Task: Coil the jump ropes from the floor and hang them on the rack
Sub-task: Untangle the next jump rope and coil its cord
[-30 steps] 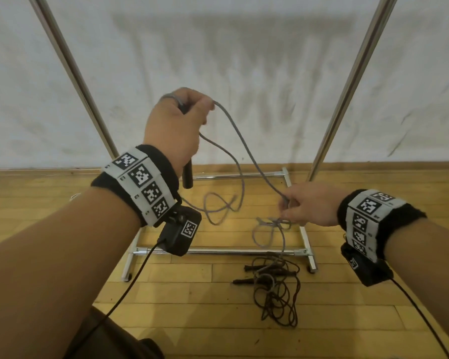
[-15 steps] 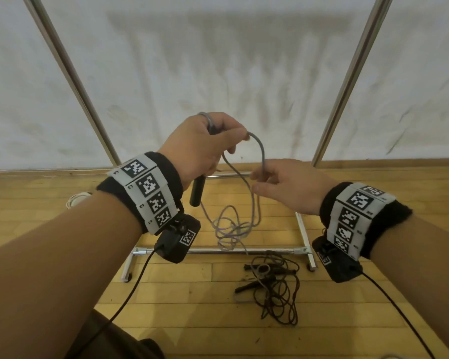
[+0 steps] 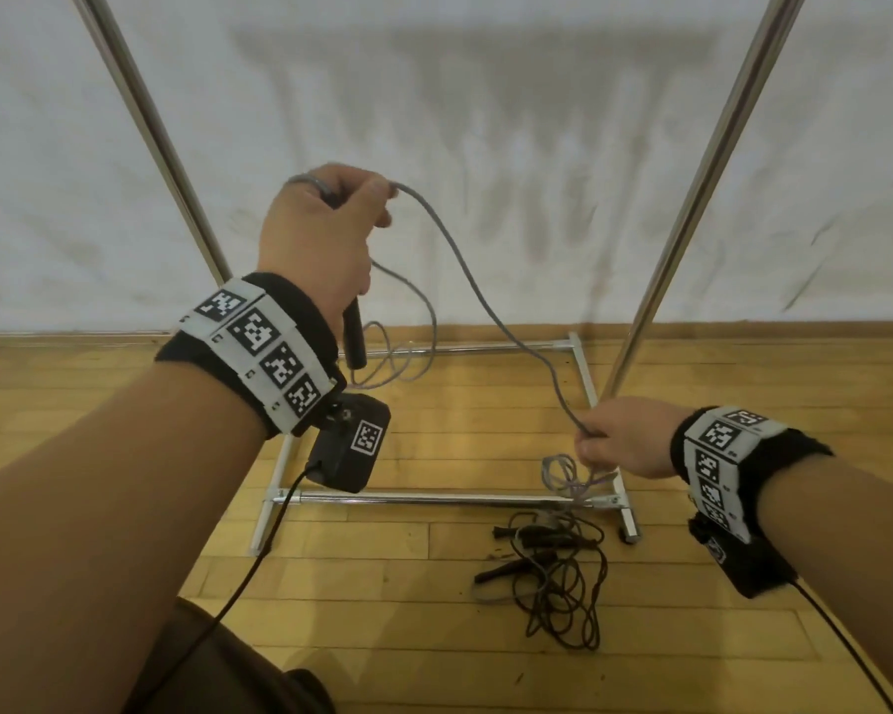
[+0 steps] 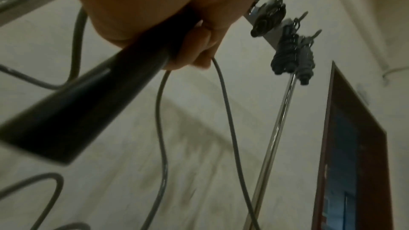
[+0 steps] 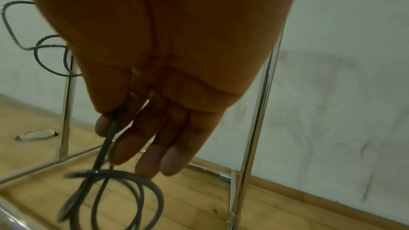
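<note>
My left hand is raised and grips the black handle of a grey jump rope, with loops of cord hanging below it. In the left wrist view the handle runs out of my curled fingers. The cord slopes down to my right hand, which pinches it low at the right. The right wrist view shows the rope between thumb and fingers, with loops dangling beneath. A dark jump rope lies tangled on the floor. Coiled ropes hang on the rack's hooks.
The chrome rack stands against the white wall, with uprights left and right and a base frame on the wooden floor. A white oval object lies on the floor left of the rack. A dark door frame is at the right.
My right hand has slid down the cord from beside my left hand to low at the right. My left hand has risen with the handle.
</note>
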Demonstrator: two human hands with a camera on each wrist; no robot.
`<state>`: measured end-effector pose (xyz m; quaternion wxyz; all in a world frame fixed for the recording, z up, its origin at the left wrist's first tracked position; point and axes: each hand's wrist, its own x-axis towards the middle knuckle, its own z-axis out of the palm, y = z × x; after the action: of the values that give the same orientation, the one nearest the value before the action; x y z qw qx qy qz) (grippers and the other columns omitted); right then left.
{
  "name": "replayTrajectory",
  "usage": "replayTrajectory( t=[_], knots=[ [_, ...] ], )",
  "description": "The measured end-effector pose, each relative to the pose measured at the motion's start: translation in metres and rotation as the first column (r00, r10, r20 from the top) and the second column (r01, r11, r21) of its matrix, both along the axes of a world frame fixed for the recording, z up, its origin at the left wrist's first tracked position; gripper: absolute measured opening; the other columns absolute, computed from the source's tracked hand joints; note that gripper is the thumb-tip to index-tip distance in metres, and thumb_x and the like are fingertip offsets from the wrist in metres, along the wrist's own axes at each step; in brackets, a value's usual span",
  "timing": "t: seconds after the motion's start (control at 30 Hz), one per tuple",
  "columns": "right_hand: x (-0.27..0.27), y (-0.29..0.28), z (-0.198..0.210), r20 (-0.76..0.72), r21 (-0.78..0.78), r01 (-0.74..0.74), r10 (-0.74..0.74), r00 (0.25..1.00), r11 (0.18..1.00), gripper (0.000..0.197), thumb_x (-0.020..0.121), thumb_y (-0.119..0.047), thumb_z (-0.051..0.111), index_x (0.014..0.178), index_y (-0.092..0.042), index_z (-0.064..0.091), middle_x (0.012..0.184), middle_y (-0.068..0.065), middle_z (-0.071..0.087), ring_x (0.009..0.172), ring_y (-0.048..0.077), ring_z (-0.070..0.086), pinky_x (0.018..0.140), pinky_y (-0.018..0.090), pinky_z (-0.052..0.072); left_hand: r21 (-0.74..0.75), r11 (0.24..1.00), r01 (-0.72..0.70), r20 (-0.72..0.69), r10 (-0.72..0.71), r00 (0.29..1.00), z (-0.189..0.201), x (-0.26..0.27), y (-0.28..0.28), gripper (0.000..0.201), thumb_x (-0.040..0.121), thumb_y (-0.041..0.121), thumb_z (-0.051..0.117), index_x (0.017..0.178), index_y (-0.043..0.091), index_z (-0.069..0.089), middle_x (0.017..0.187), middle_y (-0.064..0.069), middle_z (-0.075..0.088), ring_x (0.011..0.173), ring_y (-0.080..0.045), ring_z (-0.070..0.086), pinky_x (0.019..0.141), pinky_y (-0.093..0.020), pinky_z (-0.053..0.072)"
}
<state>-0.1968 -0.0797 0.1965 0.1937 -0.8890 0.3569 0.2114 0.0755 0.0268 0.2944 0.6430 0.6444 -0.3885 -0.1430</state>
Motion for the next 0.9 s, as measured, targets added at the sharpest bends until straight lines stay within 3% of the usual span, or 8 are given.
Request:
replayTrajectory(
  t=[0.13,0.27,0.37,0.43,0.57,0.67,0.8,0.9],
  knots=[
    [0.006,-0.005,0.016,0.14,-0.047,0.039,-0.032,0.99,0.998,0.032,0.106,-0.032,0.044,0.093,-0.019,0.069,0.094,-0.006,0.07,0.091,0.012,0.064,0.075,0.024,0.046,0.245,0.968,0.056,0.101,-0.083,0.991,-0.017,0.0,0.0,0.036,0.103,0.031,0.061,0.138,0.036,0.067,0.11,0.014,0.074,0.049,-0.011,0.055,0.05,-0.03,0.051],
    [0.017,0.003,0.045,0.414,0.021,0.072,-0.074,0.907,0.997,0.034,0.107,-0.031,0.042,0.087,-0.018,0.066,0.08,-0.007,0.074,0.073,-0.005,0.063,0.066,0.017,0.042,0.312,0.933,0.177,0.177,-0.241,0.954,-0.021,-0.016,0.0,0.034,0.102,0.032,0.062,0.133,0.044,0.069,0.12,0.024,0.072,0.049,-0.009,0.057,0.05,-0.026,0.052],
    [0.024,0.013,0.062,0.505,0.002,0.037,-0.033,0.863,0.999,0.034,0.106,-0.032,0.043,0.081,-0.02,0.063,0.074,-0.006,0.074,0.068,0.001,0.062,0.063,0.015,0.043,0.372,0.859,0.35,0.177,-0.436,0.882,-0.023,-0.033,0.002,0.036,0.102,0.027,0.066,0.134,0.044,0.068,0.128,0.033,0.068,0.05,-0.011,0.056,0.049,-0.026,0.052],
    [0.026,0.018,0.07,0.541,0.006,0.021,-0.021,0.841,1.0,0.032,0.105,-0.033,0.044,0.081,-0.021,0.062,0.071,-0.003,0.074,0.063,0.003,0.062,0.059,0.013,0.042,0.427,0.799,0.423,0.18,-0.533,0.827,-0.023,-0.043,0.002,0.031,0.101,0.029,0.068,0.129,0.042,0.07,0.12,0.029,0.073,0.05,-0.01,0.057,0.049,-0.028,0.054],
    [0.022,0.023,0.08,0.637,0.034,0.022,-0.038,0.77,0.999,0.032,0.106,-0.032,0.045,0.081,-0.019,0.062,0.068,0.0,0.073,0.056,0.002,0.06,0.056,0.011,0.042,0.452,0.771,0.448,0.17,-0.568,0.806,-0.019,-0.051,0.002,0.011,0.097,0.038,0.073,0.107,0.036,0.078,0.077,0.012,0.077,0.044,-0.007,0.052,0.046,-0.026,0.047],
    [0.017,0.023,0.083,0.68,0.043,0.039,-0.057,0.731,0.998,0.031,0.106,-0.032,0.047,0.08,-0.021,0.062,0.067,-0.001,0.074,0.062,0.008,0.065,0.057,0.015,0.045,0.449,0.766,0.461,0.178,-0.582,0.793,-0.015,-0.054,0.001,0.006,0.096,0.037,0.076,0.095,0.032,0.077,0.064,0.02,0.067,0.041,-0.003,0.047,0.043,-0.02,0.04],
    [0.011,0.015,0.074,0.665,0.067,0.093,-0.113,0.738,0.993,0.03,0.105,-0.031,0.047,0.086,-0.015,0.063,0.073,0.0,0.075,0.075,0.011,0.071,0.077,0.038,0.055,0.373,0.878,0.302,0.325,-0.428,0.843,-0.013,-0.054,-0.008,0.016,0.099,0.033,0.073,0.083,0.033,0.069,0.059,0.024,0.06,0.044,0.005,0.05,0.045,-0.008,0.035],
    [0.003,0.006,0.066,0.653,0.077,0.134,-0.152,0.742,0.988,0.032,0.106,-0.031,0.046,0.083,-0.016,0.063,0.079,0.0,0.075,0.089,0.024,0.072,0.087,0.048,0.054,0.257,0.946,0.199,0.292,-0.273,0.917,-0.012,-0.048,-0.01,0.017,0.099,0.035,0.071,0.083,0.034,0.067,0.065,0.016,0.057,0.044,0.003,0.047,0.045,-0.012,0.037]
  ],
)
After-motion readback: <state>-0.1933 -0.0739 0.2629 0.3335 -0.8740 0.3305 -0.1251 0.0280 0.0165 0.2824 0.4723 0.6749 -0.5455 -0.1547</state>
